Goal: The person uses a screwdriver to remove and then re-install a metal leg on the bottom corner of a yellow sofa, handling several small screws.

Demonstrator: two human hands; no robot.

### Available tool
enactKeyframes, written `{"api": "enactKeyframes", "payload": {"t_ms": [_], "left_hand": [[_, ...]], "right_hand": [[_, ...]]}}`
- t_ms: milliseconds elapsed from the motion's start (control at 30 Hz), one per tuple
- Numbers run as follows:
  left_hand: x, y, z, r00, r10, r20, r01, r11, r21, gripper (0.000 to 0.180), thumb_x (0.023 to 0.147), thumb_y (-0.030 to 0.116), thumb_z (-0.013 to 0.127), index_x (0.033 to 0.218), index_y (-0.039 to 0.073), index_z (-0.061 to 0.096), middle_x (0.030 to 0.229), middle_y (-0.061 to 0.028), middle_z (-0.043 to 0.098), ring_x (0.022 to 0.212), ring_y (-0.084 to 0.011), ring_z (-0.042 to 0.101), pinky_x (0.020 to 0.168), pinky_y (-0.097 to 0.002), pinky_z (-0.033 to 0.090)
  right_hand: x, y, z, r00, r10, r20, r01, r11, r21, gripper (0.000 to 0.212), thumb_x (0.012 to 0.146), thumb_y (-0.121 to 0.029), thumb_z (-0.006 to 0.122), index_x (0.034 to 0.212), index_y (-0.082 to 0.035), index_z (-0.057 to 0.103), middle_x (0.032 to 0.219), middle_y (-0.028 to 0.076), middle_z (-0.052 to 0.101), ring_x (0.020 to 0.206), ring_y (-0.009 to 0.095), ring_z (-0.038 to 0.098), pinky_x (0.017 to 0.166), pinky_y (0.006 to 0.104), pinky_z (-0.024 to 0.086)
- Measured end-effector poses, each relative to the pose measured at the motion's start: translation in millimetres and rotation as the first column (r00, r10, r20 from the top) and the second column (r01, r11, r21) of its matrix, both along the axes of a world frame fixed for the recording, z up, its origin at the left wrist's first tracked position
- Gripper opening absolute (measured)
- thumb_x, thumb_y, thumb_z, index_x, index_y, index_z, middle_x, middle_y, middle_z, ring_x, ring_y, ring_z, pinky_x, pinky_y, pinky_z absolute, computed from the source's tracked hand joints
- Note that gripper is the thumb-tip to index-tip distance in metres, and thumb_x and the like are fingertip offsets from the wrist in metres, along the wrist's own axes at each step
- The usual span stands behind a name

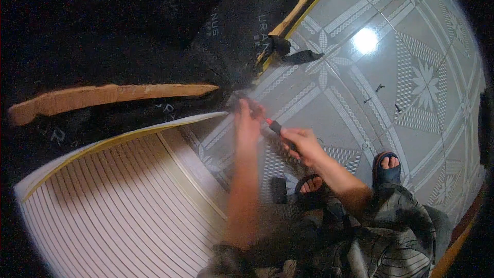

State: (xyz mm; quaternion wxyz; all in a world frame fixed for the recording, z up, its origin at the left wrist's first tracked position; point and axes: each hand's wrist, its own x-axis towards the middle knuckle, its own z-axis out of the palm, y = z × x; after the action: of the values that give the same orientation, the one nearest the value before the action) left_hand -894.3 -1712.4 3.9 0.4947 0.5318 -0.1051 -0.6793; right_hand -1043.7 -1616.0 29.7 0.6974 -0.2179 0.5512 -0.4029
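A black-and-red-handled tool, probably a screwdriver (276,126), is held in my right hand (304,145), its fingers closed round the handle. The tool points up and left toward my left hand (248,116), which hides its tip. My left hand is at the corner of a large piece of furniture covered in black lining cloth (226,46). Its fingers are curled and blurred, and what they grip there cannot be made out. A bare wooden strip (118,92) runs along the black cloth toward this corner, beside a white-and-yellow edge (128,133).
Below the edge lies a pale striped surface (128,201). Another wooden strip (303,0) follows the far edge, with loose black cloth (303,56) hanging by it. Small dark pieces (380,88) lie on the patterned tile floor (345,118). My sandalled feet (387,167) are close by.
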Motion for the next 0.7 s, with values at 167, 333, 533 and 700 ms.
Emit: {"api": "enactKeyframes", "payload": {"t_ms": [167,333,533,700], "left_hand": [[9,-5,-5,0.995,-0.022,0.097,0.031,0.995,-0.093,0.033,0.084,0.027,0.055,0.106,0.005,0.042,0.090,-0.0090,0.050,0.075,-0.0174,0.051,0.066,-0.0301,0.048],[0,0,-6,0.977,-0.001,0.213,0.019,0.996,-0.083,0.033,0.084,0.027,0.054,0.105,0.005,0.042,0.090,-0.0093,0.050,0.073,-0.0179,0.053,0.064,-0.0300,0.048],[13,0,-1,0.965,-0.054,0.257,0.071,0.996,-0.060,0.030,0.085,0.027,0.052,0.104,0.005,0.041,0.091,-0.0086,0.049,0.074,-0.0190,0.052,0.062,-0.0308,0.048],[24,-4,-11,0.991,-0.097,0.097,0.094,0.995,0.035,0.030,0.086,0.028,0.050,0.104,0.005,0.042,0.090,-0.0076,0.049,0.077,-0.0195,0.053,0.063,-0.0323,0.048]], "right_hand": [[-1,-9,-10,0.450,-0.242,0.860,-0.309,0.861,0.404,0.034,0.084,-0.037,0.048,0.093,-0.005,0.053,0.061,0.003,0.049,0.034,0.007,0.032,0.028,0.0182,0.020],[-4,1,-8,0.837,-0.109,0.536,-0.057,0.957,0.283,0.031,0.081,-0.031,0.054,0.094,-0.003,0.054,0.066,0.006,0.055,0.038,0.011,0.041,0.032,0.0235,0.031],[27,7,5,0.760,-0.023,-0.650,-0.189,0.948,-0.254,0.032,0.078,-0.032,0.057,0.085,-0.001,0.057,0.070,0.007,0.061,0.054,0.023,0.057,0.055,0.0367,0.046],[14,-6,15,0.915,0.063,0.398,-0.154,0.967,0.201,0.028,0.082,-0.032,0.051,0.083,-0.004,0.057,0.056,0.006,0.052,0.042,0.016,0.048,0.034,0.0257,0.034]]}}
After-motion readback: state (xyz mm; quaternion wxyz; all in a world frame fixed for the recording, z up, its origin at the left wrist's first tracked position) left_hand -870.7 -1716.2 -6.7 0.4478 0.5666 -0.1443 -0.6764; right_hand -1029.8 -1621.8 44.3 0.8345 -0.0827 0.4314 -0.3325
